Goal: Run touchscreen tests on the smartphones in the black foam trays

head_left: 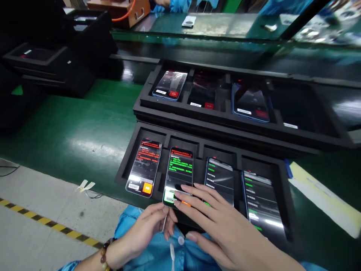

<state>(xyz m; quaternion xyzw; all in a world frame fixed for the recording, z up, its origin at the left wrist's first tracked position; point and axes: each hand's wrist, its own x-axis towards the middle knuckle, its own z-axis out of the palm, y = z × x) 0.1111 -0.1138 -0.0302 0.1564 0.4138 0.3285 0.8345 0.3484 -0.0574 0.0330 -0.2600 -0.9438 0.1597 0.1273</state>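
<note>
A black foam tray [127, 156] in front of me holds several phones with lit screens. My left hand [149, 226] is closed at the bottom edge of the second phone [180, 160], pinching a thin white earphone cable [172, 251]; its plug is hidden by the fingers. My right hand [220, 218] has its fingers stretched out over the lower part of that phone, fingertips near its green and orange buttons. Whether they touch the glass I cannot tell. Left of it lies a phone with red text [145, 162]. The third phone [218, 175] is partly covered by my right hand; the fourth phone [259, 192] lies right of it.
Behind stands a raised black tray [146, 99] with more phones. Black trays [53, 71] are stacked at the left on the green bench [84, 116]. A yellowish paper strip [324, 199] lies at the right. Across the bench are a wooden box [126, 13] and blue sleeves [180, 5].
</note>
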